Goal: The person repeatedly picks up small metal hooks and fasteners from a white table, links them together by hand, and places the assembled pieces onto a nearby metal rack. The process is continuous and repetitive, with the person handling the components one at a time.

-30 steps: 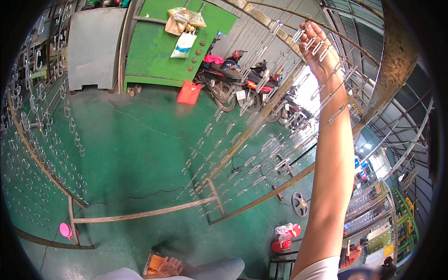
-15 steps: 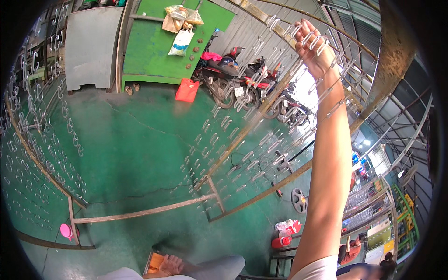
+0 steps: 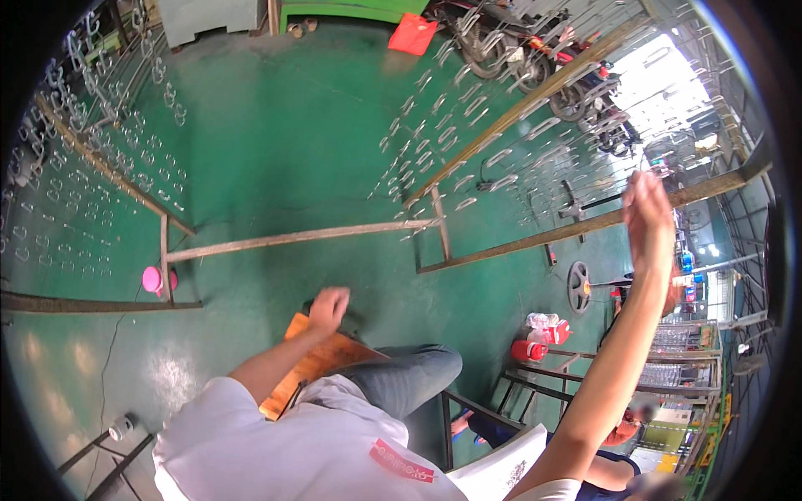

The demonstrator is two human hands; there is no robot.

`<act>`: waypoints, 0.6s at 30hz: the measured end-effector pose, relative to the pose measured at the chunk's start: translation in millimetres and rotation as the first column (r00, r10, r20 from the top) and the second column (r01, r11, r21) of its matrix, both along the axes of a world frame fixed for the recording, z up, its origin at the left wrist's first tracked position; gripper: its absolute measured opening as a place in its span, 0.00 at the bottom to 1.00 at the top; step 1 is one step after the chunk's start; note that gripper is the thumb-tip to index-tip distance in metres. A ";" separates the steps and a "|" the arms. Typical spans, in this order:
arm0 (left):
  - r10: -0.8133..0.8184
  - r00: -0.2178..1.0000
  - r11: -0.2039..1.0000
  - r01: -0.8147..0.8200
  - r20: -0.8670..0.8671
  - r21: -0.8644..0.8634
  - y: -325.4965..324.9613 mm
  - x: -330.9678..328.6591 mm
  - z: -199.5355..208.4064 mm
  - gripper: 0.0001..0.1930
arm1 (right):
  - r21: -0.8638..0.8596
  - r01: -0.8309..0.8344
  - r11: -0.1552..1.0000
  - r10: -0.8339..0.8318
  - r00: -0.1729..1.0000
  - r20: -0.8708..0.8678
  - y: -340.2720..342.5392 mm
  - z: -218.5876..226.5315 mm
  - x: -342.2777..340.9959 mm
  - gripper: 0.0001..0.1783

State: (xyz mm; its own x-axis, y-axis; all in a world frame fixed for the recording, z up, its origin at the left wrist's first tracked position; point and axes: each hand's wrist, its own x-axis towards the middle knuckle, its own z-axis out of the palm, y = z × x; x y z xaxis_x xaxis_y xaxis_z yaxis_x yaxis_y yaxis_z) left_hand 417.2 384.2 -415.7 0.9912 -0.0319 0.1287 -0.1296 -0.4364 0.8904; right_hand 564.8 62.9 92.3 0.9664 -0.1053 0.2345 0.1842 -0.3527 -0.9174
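My right hand [image 3: 650, 213] is raised at the right beside the metal frame's bar [image 3: 710, 188], its blurred fingers stretched upward with nothing visible in them. Rows of metal wire links [image 3: 499, 157] hang in chains from the rack, left of and beyond that hand. My left hand [image 3: 329, 309] hovers over or rests at the far edge of an orange-brown wooden board [image 3: 334, 355] by my lap; motion smears its fingers, so their closing is unclear.
Another link-hung rack [image 3: 109, 167] stands at the left, joined by a low crossbar [image 3: 309, 236]. A pink container [image 3: 154, 280] sits by its leg. Red jugs [image 3: 528, 350], a grey wheel [image 3: 579, 286] and motorcycles [image 3: 535, 67] are to the right. A person [image 3: 618, 430] is at the lower right.
My right hand has come down from the hanging links at the top of the rack. My left hand has shifted over the board. The view has tilted down toward my lap.
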 end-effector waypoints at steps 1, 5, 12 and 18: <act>0.120 0.988 0.992 -0.116 0.096 -0.047 -1.3 26.2 12.1 0.09 | -0.024 0.029 0.999 -0.030 0.999 -0.045 -11.3 -21.4 -15.6 0.17; 0.230 0.932 0.973 -0.212 0.281 -0.095 7.0 135.2 62.9 0.09 | 0.066 0.143 0.988 -0.122 0.959 -0.256 -50.0 -103.4 -77.6 0.12; 0.216 0.913 0.976 -0.198 0.346 -0.088 -0.2 231.8 111.4 0.12 | 0.314 0.426 0.848 -0.252 0.846 -0.470 -92.3 -202.4 -178.3 0.10; 0.179 0.929 0.981 -0.143 0.323 -0.135 -6.2 242.4 116.1 0.11 | 0.372 0.532 0.761 -0.297 0.795 -0.529 -92.0 -240.4 -224.0 0.11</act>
State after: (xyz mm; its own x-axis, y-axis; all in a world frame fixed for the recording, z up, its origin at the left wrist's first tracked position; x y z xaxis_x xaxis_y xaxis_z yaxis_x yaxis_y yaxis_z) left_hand 659.5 378.0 -299.6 0.8817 0.1567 0.4449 -0.3617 -0.3809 0.8510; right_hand 340.8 -29.0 -148.0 0.7807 -0.5026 -0.3713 -0.3087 0.2063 -0.9285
